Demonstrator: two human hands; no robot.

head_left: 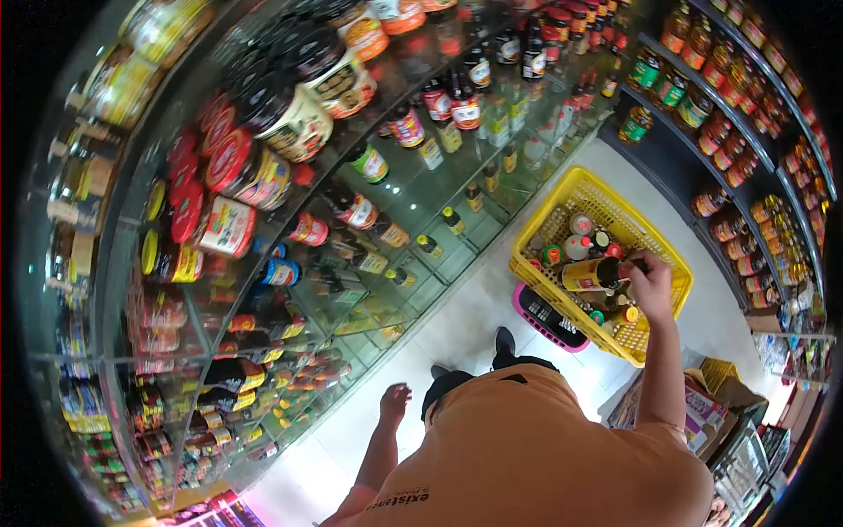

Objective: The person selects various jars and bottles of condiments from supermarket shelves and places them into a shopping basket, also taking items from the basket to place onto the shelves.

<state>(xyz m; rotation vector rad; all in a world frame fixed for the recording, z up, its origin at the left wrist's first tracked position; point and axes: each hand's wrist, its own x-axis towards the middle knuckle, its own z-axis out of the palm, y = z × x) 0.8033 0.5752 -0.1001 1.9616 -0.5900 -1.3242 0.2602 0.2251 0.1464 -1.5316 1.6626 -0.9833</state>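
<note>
My right hand (651,283) is closed round the neck of a dark sauce bottle (590,275) with a yellow label. The bottle lies tilted, nearly level, at a yellow plastic basket (652,227); whether it rests on the things inside I cannot tell. Several bottles and jars stand in the basket, among them a white bottle (576,249) with a red cap. Down by my side hangs my left hand (395,402), its fingers loosely bent and apart, holding nothing, above the pale floor.
Glass shelves (413,206) with bottles and jars curve along the left. More bottles fill a dark rack (742,132) at the upper right. A pink-rimmed black basket (546,318) sits against the yellow one. Cardboard boxes (702,413) stand to my right.
</note>
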